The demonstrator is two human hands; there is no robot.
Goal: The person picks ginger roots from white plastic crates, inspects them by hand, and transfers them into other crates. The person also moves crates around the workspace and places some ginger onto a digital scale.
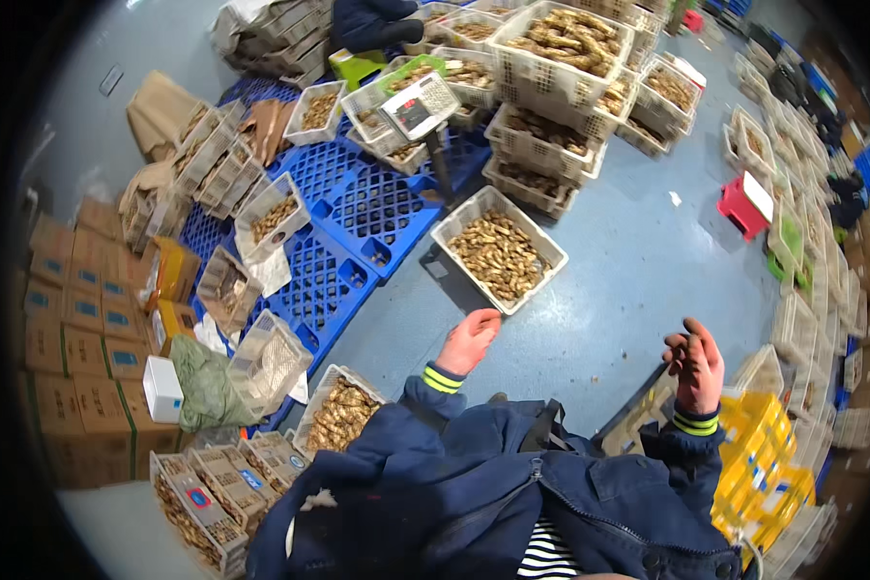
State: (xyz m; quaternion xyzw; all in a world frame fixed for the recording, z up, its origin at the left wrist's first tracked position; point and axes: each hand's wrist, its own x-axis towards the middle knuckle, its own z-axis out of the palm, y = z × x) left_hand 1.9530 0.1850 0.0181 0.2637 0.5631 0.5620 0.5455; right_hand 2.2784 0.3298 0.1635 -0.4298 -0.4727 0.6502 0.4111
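Observation:
My left hand [470, 341] hangs with curled fingers just below the near corner of a white plastic crate [554, 264]. I cannot tell whether the fingertips touch that rim, and the inside of the hand is hidden. Many small brown-and-cream pieces of produce [499, 254], mushrooms or roots, fill the crate. Behind it, a digital scale display [420, 106] with red digits tops a dark post [440, 170]. Off to the right, my right hand [694, 366] is raised above the floor, its darkened fingers bent and apart, with nothing visible in it.
Blue plastic pallets [366, 188] lie left of the crate, bearing more crates. Tall stacked crates [558, 80] stand behind. Cardboard boxes [87, 326] line the left. At right are a red stool [743, 210], yellow crates [757, 449] and rows of crates. A seated person [370, 25] is at the top.

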